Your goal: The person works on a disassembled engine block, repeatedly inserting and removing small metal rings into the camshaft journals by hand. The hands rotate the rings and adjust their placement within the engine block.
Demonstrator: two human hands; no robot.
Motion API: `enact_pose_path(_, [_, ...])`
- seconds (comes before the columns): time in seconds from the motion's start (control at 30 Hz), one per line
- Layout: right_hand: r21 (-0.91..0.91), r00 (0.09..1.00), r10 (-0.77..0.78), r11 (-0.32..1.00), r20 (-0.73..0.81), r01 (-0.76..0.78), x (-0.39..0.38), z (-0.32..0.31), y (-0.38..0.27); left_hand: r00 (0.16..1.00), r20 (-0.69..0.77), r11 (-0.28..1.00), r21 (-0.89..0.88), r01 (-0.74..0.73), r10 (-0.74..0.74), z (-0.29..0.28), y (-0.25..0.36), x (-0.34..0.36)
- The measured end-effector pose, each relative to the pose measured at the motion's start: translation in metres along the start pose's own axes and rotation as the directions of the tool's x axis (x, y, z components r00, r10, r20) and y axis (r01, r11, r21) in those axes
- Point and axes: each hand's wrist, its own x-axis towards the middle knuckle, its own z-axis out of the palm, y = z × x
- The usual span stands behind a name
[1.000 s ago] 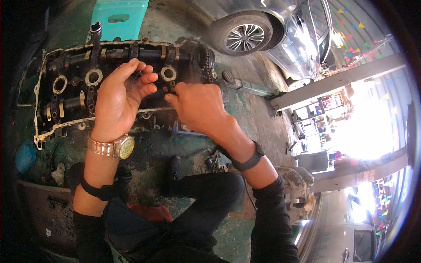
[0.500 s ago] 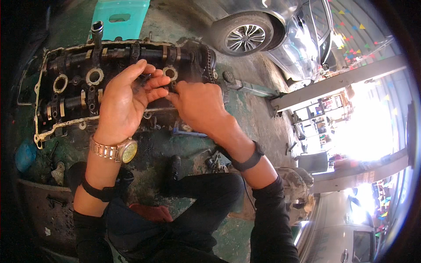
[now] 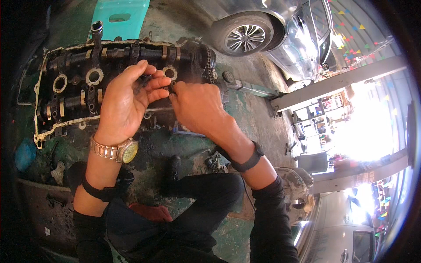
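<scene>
An engine cylinder head (image 3: 72, 103) with its cover off lies in front of me, dark with oil, its camshafts showing. Over its right half I hold both hands close together. My left hand (image 3: 125, 94) is turned palm up with curled fingers, and something small and dark shows between them. My right hand (image 3: 197, 103) is closed in a pinch beside the left fingertips, at a small dark piece too hidden to name. A socket (image 3: 97, 28) stands upright at the head's far edge.
A turquoise plastic stool (image 3: 131, 26) stands beyond the engine. A car wheel (image 3: 245, 38) and a lift arm (image 3: 254, 89) are at the far right. Below my hands lies a blue-edged tray (image 3: 188, 131); greasy metal parts (image 3: 217, 161) lie on the floor (image 3: 223, 236).
My right hand has shifted slightly, its fingers tucking in, and more of the small dark piece shows between the hands. My left hand is almost still.
</scene>
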Motion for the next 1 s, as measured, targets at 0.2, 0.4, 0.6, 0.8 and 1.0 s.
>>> enact_pose_path(0.2, [0.064,0.996,-0.008,0.998,-0.090,0.013,-0.005,0.001,0.003,1.000,0.019,1.000,-0.007,-0.023,0.023,-0.003,-0.001,0.001])
enact_pose_path(0.4, [0.028,0.998,0.000,1.000,-0.065,0.002,-0.002,0.006,0.001,1.000,0.021,1.000,-0.010,-0.004,0.004,-0.003,-0.001,0.002])
enact_pose_path(0.6, [0.062,0.999,0.030,0.998,-0.026,-0.029,-0.002,0.003,0.003,1.000,0.023,1.000,-0.015,-0.008,0.009,-0.003,-0.001,0.001])
enact_pose_path(0.8, [0.052,0.982,-0.041,0.997,-0.184,0.051,-0.005,0.011,0.003,1.000,0.005,1.000,-0.015,-0.005,0.005,-0.003,-0.002,0.002])
enact_pose_path(1.0, [0.037,0.996,-0.006,0.999,-0.090,0.010,-0.001,0.010,0.003,1.000,0.015,1.000,-0.009,-0.004,0.004,-0.004,-0.004,0.002])
